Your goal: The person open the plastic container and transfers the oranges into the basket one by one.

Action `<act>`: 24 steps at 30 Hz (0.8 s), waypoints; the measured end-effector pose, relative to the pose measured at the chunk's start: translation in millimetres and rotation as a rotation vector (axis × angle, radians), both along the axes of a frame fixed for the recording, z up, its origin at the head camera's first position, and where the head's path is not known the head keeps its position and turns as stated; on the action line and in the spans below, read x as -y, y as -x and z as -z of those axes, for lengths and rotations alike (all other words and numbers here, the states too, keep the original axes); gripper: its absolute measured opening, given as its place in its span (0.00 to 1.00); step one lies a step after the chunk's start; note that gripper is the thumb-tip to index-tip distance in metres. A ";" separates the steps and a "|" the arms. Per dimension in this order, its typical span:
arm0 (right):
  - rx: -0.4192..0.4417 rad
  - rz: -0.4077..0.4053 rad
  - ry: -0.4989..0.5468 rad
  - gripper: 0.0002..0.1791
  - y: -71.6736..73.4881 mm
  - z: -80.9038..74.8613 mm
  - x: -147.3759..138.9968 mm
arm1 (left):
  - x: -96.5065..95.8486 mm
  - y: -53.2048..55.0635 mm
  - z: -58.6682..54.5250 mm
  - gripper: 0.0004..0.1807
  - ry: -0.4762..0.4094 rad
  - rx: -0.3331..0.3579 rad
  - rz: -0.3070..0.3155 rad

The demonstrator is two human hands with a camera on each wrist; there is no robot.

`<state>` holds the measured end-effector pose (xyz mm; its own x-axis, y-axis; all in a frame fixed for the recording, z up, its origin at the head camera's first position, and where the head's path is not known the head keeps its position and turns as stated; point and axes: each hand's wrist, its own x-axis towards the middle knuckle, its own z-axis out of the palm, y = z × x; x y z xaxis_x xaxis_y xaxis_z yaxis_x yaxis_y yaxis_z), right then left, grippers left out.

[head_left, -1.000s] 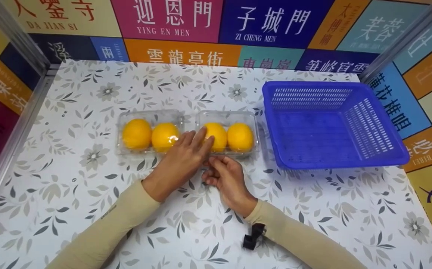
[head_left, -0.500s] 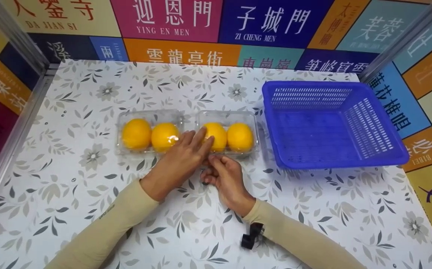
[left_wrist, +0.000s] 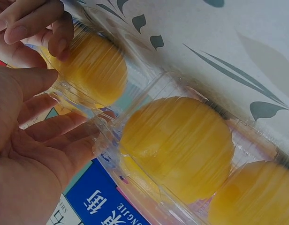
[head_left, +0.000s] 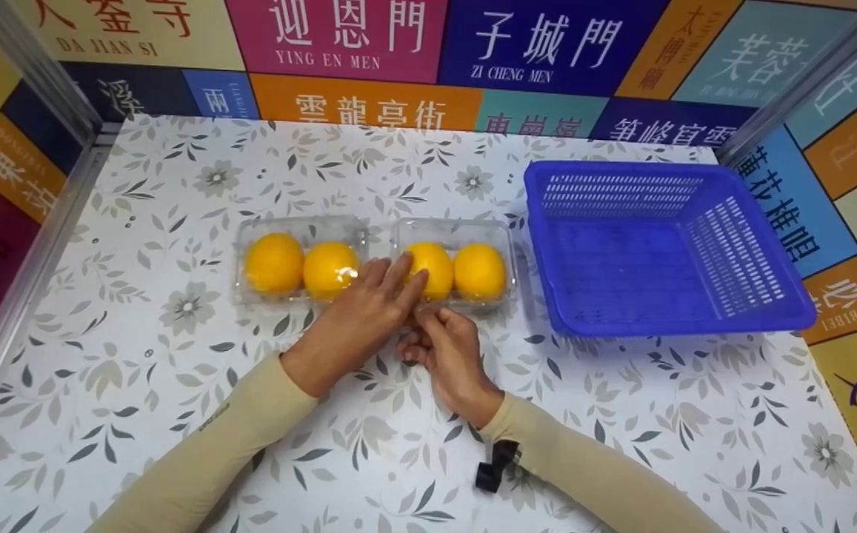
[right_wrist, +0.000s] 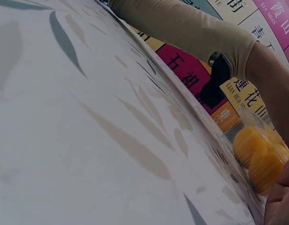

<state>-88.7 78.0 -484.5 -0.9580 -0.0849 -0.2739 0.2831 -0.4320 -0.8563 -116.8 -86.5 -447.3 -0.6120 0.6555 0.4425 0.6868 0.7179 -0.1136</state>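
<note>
Two clear plastic clamshell boxes stand side by side on the table, each with two oranges: the left box [head_left: 247,285] and the right box [head_left: 454,229]. My left hand [head_left: 369,311] lies across the gap between them, fingers extended, fingertips on the right box's near left corner. In the left wrist view, its fingers sit beside the end of the left box [left_wrist: 182,145]. My right hand [head_left: 458,355] has curled fingers, with thumb and index finger at the right box's front edge; the contact is partly hidden by the left hand. Blurred oranges [right_wrist: 262,159] show in the right wrist view.
A blue slotted basket [head_left: 621,266] stands to the right of the right box, with nothing seen inside. The table has a white leaf-and-flower cover [head_left: 369,459]. Colourful panels with lettering [head_left: 361,44] enclose its back and sides. A black strap [head_left: 501,463] hangs from the right sleeve.
Both hands stay at the same place on the boxes. The right wrist shifts very slightly left, and the head view tilts a little. Boxes, oranges and basket keep their places.
</note>
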 end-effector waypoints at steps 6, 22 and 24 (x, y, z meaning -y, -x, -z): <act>-0.006 0.023 0.015 0.11 -0.6 -0.6 2.4 | 0.4 -1.1 -0.4 0.23 0.017 -0.013 -0.010; 0.007 0.059 0.038 0.10 -0.7 0.8 6.7 | 1.3 -2.3 0.5 0.23 -0.011 -0.004 -0.006; 0.012 0.059 0.042 0.11 -0.9 0.7 7.0 | 0.9 -2.7 -0.1 0.23 -0.005 -0.003 -0.009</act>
<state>-87.8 71.0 -485.2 -0.9583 -0.0404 -0.2830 0.2665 -0.4840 -0.8335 -114.1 -87.4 -447.2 -0.6169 0.6473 0.4477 0.6798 0.7249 -0.1114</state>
